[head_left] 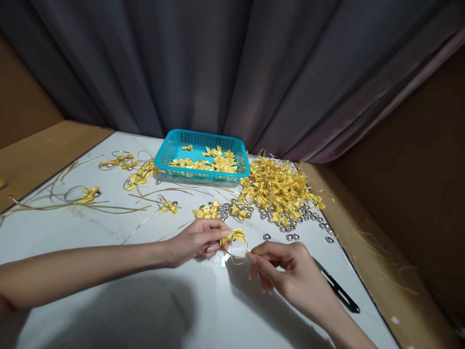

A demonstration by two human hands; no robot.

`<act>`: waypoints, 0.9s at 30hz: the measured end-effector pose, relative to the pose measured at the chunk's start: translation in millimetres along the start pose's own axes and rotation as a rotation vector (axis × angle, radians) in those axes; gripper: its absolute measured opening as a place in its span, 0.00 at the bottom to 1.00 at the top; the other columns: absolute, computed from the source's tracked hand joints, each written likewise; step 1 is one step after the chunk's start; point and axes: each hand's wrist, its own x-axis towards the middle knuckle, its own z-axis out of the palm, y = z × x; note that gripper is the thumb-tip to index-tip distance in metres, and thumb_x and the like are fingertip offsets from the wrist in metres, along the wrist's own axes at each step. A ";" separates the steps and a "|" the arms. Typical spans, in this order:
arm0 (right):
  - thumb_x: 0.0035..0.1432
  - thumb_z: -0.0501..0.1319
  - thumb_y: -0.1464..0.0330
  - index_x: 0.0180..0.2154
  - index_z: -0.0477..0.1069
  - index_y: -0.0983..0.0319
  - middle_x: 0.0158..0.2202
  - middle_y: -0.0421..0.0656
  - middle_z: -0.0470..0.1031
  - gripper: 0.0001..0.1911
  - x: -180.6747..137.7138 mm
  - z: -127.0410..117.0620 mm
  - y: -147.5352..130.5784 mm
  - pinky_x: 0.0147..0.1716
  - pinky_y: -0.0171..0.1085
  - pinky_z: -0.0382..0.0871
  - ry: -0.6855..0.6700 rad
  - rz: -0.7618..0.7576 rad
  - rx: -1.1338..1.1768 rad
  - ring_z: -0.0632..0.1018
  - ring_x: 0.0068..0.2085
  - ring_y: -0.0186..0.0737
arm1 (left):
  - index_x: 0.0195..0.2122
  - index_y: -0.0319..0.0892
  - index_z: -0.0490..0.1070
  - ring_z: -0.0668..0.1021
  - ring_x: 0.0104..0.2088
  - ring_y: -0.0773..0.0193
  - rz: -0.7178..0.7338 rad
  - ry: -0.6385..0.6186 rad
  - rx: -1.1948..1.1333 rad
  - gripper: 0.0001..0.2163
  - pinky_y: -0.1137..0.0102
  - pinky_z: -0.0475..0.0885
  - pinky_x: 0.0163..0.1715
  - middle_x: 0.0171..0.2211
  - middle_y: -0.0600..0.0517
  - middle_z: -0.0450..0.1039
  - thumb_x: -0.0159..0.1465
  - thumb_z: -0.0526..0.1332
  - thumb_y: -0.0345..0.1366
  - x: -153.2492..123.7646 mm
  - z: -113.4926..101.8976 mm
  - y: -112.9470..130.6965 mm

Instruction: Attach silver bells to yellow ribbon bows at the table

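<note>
Between the thumb and fingers of my left hand (203,238) is a yellow ribbon bow (238,235). A thin gold cord (238,255) loops below and to the right of this bow. My right hand (285,269) pinches the cord near its end, a short way right of the bow. Both hands are raised over the near part of the white tabletop (145,295). Just beyond them lie several small silver bells or beads (225,211) and a few yellow bows (208,211).
A turquoise basket (201,178) holding yellow bows stands at the back. Right of it is a large pile of corded bows (278,182). Loose gold cords (109,207) spread over the left side. A black-handled tool (339,291) lies partly behind my right hand.
</note>
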 end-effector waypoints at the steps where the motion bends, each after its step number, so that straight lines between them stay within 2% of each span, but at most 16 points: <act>1: 0.55 0.57 0.67 0.20 0.72 0.63 0.12 0.37 0.67 0.14 0.3 0.4 0.1 0.17 0.32 0.59 0.004 0.008 -0.005 0.67 0.14 0.30 | 0.28 0.37 0.68 0.55 0.16 0.77 -0.001 -0.004 -0.014 0.11 0.78 0.48 0.14 0.23 0.54 0.67 0.58 0.63 0.40 0.6 -0.6 -0.5; 17: 0.55 0.56 0.65 0.20 0.72 0.63 0.14 0.39 0.69 0.15 2.1 -0.7 -1.0 0.18 0.32 0.58 -0.002 -0.016 0.040 0.66 0.15 0.30 | 0.27 0.36 0.69 0.55 0.16 0.79 -0.081 -0.055 -0.197 0.08 0.80 0.47 0.13 0.23 0.53 0.67 0.58 0.64 0.35 1.4 -3.1 -1.7; 27: 0.51 0.59 0.64 0.21 0.71 0.65 0.14 0.39 0.67 0.13 3.4 -2.4 -6.2 0.16 0.31 0.55 -0.078 0.129 0.148 0.63 0.15 0.28 | 0.27 0.36 0.68 0.56 0.15 0.80 -0.111 -0.086 -0.188 0.11 0.80 0.46 0.13 0.23 0.53 0.68 0.55 0.67 0.37 2.7 -3.1 -0.7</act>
